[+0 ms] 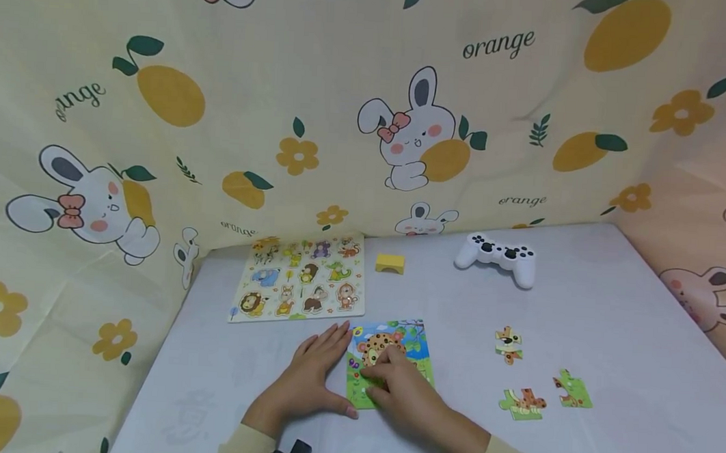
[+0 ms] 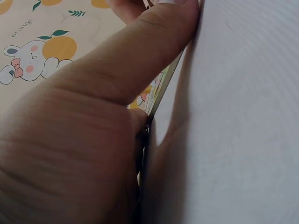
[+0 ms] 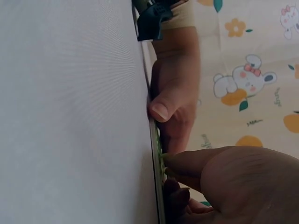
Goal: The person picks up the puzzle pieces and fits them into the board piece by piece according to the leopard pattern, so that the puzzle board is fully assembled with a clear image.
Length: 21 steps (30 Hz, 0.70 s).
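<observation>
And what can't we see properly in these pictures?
- Head view: part of the spotted-animal puzzle, covered by the right hand.
- Head view: whether that hand holds anything; its back blocks the view.
- Left wrist view: the very tip of the left thumb, cut off by the top edge.
- Right wrist view: the puzzle's picture, seen too edge-on.

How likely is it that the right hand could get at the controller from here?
Probably yes: the right hand is at the puzzle, and only bare table shows between that and the controller. It would likely need to stretch forward.
</observation>
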Each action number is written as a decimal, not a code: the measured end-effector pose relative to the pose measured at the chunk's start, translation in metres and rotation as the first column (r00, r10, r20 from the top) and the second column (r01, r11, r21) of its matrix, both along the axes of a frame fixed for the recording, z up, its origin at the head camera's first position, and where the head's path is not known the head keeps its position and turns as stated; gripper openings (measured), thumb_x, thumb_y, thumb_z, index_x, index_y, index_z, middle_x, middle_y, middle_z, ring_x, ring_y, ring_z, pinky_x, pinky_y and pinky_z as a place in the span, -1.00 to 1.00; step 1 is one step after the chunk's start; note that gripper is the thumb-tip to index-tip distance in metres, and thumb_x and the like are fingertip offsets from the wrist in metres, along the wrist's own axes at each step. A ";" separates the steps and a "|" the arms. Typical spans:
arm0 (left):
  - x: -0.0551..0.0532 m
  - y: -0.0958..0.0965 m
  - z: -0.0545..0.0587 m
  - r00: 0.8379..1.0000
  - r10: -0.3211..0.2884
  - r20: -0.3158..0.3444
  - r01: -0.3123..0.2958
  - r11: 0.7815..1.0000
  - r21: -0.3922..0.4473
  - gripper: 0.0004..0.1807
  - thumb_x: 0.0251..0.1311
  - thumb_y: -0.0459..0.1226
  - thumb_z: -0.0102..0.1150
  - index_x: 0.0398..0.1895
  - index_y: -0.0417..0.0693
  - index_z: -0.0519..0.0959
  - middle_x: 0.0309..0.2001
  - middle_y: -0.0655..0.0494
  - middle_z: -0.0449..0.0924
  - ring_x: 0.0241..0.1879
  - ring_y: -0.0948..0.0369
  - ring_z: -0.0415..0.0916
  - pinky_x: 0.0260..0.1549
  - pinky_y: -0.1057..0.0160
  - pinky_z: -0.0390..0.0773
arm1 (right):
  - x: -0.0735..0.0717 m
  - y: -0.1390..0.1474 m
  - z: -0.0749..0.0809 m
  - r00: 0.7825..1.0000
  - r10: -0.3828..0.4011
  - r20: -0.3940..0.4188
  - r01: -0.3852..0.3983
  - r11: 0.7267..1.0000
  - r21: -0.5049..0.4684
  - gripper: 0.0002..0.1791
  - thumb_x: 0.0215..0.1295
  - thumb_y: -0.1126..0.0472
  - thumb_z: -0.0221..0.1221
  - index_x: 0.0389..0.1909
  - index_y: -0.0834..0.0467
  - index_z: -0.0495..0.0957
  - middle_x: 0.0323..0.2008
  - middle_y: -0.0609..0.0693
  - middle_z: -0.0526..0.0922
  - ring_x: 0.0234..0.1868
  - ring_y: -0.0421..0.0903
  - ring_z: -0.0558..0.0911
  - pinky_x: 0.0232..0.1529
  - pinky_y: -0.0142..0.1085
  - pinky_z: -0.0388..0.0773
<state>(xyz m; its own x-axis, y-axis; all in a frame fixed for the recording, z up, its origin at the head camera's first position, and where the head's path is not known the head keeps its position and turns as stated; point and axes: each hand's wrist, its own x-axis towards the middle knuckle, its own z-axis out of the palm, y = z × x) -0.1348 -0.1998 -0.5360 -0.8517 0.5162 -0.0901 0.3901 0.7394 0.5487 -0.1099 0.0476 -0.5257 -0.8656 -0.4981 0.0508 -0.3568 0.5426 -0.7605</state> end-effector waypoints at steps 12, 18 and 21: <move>0.000 -0.002 -0.003 1.000 -0.004 -0.007 0.004 1.000 -0.001 0.57 -0.26 0.56 0.52 0.79 0.03 0.09 0.77 0.30 -0.19 0.73 0.16 -0.30 0.62 -0.19 -0.28 | 0.004 0.008 0.005 0.997 -0.006 0.075 0.010 0.999 -0.044 -0.62 0.41 0.17 0.44 0.18 0.21 0.75 -0.15 -0.15 0.53 -0.22 -0.21 0.48 -0.22 -0.30 0.54; 0.001 -0.002 -0.001 1.000 -0.007 -0.006 0.007 1.000 -0.002 0.59 -0.28 0.57 0.51 0.80 0.03 0.07 0.77 0.29 -0.20 0.73 0.16 -0.31 0.61 -0.19 -0.28 | 0.005 0.023 0.008 0.980 0.054 0.191 -0.017 0.981 -0.191 -0.55 0.49 0.13 0.40 0.29 0.23 0.68 -0.04 -0.08 0.67 -0.15 -0.20 0.62 -0.10 -0.30 0.65; 0.001 -0.001 -0.001 1.000 -0.007 -0.005 0.007 1.000 -0.005 0.59 -0.28 0.57 0.51 0.80 0.02 0.07 0.77 0.28 -0.21 0.73 0.16 -0.31 0.62 -0.19 -0.28 | 0.005 0.031 0.010 0.966 0.088 0.244 -0.022 0.965 -0.263 -0.56 0.52 0.16 0.38 0.31 0.23 0.65 0.00 -0.04 0.72 -0.09 -0.15 0.68 -0.04 -0.29 0.68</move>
<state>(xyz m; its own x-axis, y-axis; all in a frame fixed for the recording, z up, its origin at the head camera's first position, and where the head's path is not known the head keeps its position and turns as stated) -0.1342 -0.2010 -0.5368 -0.8488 0.5214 -0.0882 0.3979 0.7395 0.5429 -0.1045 0.0782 -0.5155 -0.8383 -0.5443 -0.0327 -0.1600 0.3029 -0.9395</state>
